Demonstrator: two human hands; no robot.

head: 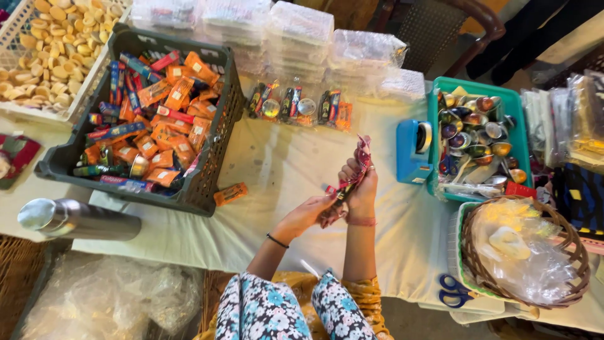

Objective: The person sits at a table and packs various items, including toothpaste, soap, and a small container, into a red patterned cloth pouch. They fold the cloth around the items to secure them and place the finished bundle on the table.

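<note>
left hand (313,211) + right hand (360,182) | gripping red packet (360,160) | above white tablecloth (283,170)

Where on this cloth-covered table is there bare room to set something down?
The widest bare patch of white cloth lies between the dark crate and the blue tape dispenser, just beyond the left hand and right hand. A narrower strip runs below the dispenser. The far edge, with its stacked clear packs, and the right side, by the green tray and wicker basket, are crowded.

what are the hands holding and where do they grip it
Both hold one red-and-pink packet. The right hand grips its middle, with the top end sticking up free; the left hand pinches its lower end.
</note>
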